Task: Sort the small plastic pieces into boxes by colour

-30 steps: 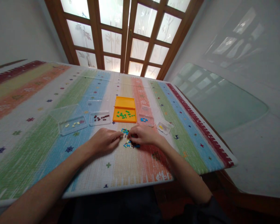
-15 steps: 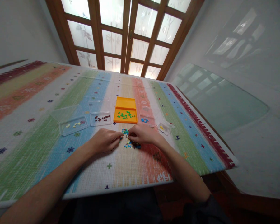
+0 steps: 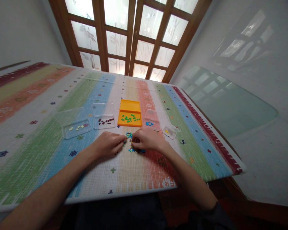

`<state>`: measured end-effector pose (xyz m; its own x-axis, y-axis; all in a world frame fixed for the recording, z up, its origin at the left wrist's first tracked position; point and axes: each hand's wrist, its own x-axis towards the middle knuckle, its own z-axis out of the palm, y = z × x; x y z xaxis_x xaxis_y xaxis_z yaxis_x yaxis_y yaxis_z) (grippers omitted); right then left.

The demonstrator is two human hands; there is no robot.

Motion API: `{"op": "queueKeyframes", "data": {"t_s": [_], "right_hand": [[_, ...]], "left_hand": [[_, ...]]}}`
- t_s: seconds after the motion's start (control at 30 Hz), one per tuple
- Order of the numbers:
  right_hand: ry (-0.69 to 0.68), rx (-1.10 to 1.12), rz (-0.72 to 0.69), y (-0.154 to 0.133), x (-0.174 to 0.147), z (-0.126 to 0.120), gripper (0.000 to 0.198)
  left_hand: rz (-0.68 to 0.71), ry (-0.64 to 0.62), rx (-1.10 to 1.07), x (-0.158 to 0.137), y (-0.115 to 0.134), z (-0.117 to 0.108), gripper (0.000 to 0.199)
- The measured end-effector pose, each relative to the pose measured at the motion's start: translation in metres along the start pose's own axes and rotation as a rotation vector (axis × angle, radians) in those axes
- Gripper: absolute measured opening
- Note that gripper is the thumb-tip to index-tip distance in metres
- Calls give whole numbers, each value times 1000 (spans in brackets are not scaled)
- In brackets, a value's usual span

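Note:
A pile of tiny toy bricks (image 3: 129, 135), in blue, green, yellow and dark colours, lies on the cloth between my hands. My right hand (image 3: 147, 139) is over the pile's right side, thumb and fingers pinched down among the bricks and hiding part of them. What it grips is too small to make out. My left hand (image 3: 109, 142) rests at the pile's left edge, fingers curled together and the index finger reaching toward the bricks. A small greenish bit shows at its fingertips; whether it is held is unclear.
Behind the pile stands an open orange case (image 3: 120, 124) with green bricks. Clear boxes flank it: one with dark brown bricks (image 3: 94, 126), one with cream bricks (image 3: 64, 135), one with blue bricks (image 3: 155, 127), one with yellow bricks (image 3: 171, 136). A striped tablecloth (image 3: 96, 179) covers the table.
My right hand's fingers have shifted slightly over the pile, covering some of the dark bricks. My left hand stays about where it was. The view has moved a little.

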<state>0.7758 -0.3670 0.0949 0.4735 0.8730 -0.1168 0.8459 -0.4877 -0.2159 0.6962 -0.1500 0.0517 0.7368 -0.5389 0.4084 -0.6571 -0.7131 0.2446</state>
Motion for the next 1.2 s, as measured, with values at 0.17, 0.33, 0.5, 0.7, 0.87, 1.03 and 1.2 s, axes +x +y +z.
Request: {"op": "queueKeyframes", "data": {"t_s": [0.17,0.33,0.5,0.7,0.87,1.03,1.2], "right_hand": [[0,-48,3,-1,0,0,13],[-22,-79,-1,-5,1,-2,16],[-43,-139,14,-13,3,-6,19],[-66,-183,21,-17,6,-6,18],[-58,-170,13,-16,5,-7,18],[-51,-187,14,-16,6,-4,20],[-58,-216,-4,-17,7,-2,20]], "left_hand": [[-15,-4,-10,-1,0,1,26],[-12,2,-3,-1,0,1,26],[-21,-4,10,-1,0,2,27],[-13,-14,32,-1,-1,0,26],[-17,-25,38,-1,-2,0,24],[-24,-30,64,-1,-1,0,24],[-17,-8,76,0,-1,-2,25]]}}
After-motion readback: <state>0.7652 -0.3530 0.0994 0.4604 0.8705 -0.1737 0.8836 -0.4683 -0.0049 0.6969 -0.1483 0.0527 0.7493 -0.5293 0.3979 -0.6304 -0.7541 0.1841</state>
